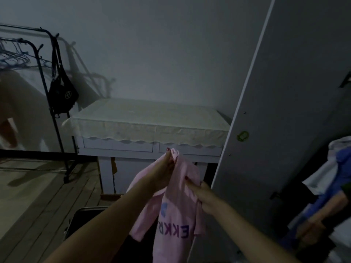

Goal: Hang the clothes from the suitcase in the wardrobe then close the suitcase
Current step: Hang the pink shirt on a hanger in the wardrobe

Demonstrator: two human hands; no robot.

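Observation:
A pink T-shirt [176,215] with purple lettering hangs in front of me, held up by both hands. My left hand [161,173] grips its top edge, fingers curled into the cloth. My right hand [205,196] pinches the fabric a little lower on the right side. The dark suitcase [85,219] lies open on the floor below my left forearm, mostly hidden. The wardrobe's open door [284,111] stands at the right, with clothes [340,177] visible inside past its edge.
A table with a pale cloth [148,120] stands against the wall ahead. A black clothes rack [47,88] with bare hangers [15,57] and a hanging black bag [62,93] is at the left. Wooden floor [38,196] lies beneath.

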